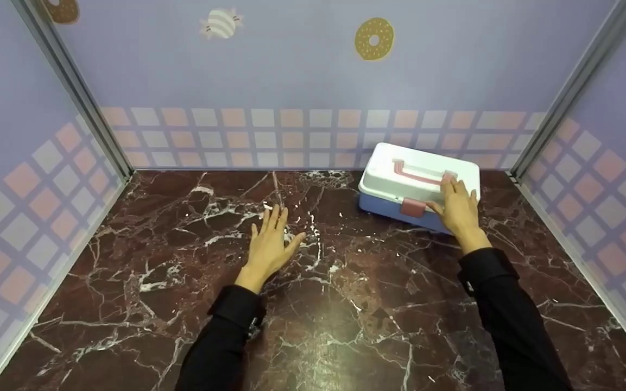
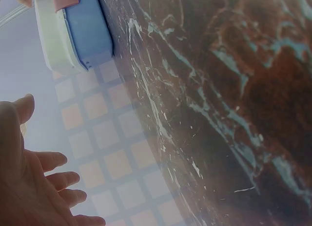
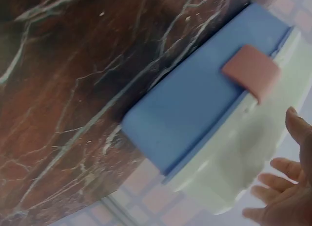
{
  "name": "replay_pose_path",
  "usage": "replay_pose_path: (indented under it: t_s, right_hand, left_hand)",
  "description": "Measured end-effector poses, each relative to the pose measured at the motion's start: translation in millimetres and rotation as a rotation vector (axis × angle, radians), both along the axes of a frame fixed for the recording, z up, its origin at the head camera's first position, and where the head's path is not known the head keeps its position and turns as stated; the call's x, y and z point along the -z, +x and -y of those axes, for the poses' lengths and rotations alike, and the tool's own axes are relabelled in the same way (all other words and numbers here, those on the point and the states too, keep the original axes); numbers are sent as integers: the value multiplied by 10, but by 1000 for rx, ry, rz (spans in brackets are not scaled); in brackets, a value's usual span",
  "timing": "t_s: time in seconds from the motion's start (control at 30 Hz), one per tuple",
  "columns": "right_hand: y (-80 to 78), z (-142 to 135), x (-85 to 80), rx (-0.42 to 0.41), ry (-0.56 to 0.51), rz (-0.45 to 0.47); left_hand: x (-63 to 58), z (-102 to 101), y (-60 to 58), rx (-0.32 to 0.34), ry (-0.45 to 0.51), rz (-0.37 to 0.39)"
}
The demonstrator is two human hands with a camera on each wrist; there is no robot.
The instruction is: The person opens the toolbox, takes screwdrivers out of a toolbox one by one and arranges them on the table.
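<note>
Your right hand [image 1: 460, 209] lies over the right end of a closed plastic carry box with a white lid and blue base [image 1: 416, 189], set against the far edge of a dark red-brown marbled desk [image 1: 313, 304], toward its far right corner. Your hands are apart, fingers loosely extended and clasped on nothing; whether the right fingertips touch the lid or hover just over it, you cannot tell from these views. Your left hand [image 1: 269, 244], fingers spread, sits over the desk's middle, left of the box.

The step looks like getting hold of the box. To do it well, bring your left hand to its left end before shifting it, or curl your right fingers under the slim pink plastic handle [image 1: 418, 177], which appears folded onto the lid. Check that the square pink latch [image 1: 413, 207] on the front is fully seated before any lift.

The box's far side stands close to the pale purple back wall [image 1: 302, 70], so pushing farther risks a knock. A narrow strip of desk separates it from the right edge. Your best room lies leftward and toward the near edge, which falls outside the head view.
</note>
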State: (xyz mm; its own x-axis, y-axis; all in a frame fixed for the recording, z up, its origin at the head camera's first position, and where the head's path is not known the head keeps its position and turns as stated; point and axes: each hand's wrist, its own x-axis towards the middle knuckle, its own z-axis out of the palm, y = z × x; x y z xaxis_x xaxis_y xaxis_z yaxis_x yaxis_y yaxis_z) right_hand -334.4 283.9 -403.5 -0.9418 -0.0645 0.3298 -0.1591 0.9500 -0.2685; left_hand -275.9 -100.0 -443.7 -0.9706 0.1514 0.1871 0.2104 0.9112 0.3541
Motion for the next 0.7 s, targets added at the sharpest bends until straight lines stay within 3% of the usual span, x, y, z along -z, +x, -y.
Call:
replay_pose_path:
  t_s: [0.17, 0.5, 0.7]
  right_hand:
    - [-33, -43, 73, -53, -44, -145]
    - [-44, -23, 94, -24, -83, -189]
    - [-19, 2, 144, -59, -108, -291]
  left_hand:
    - [4, 3, 3, -2, -4, 7]
    - [12, 6, 20, -2, 12, 15]
    - [13, -2, 24, 4, 45, -32]
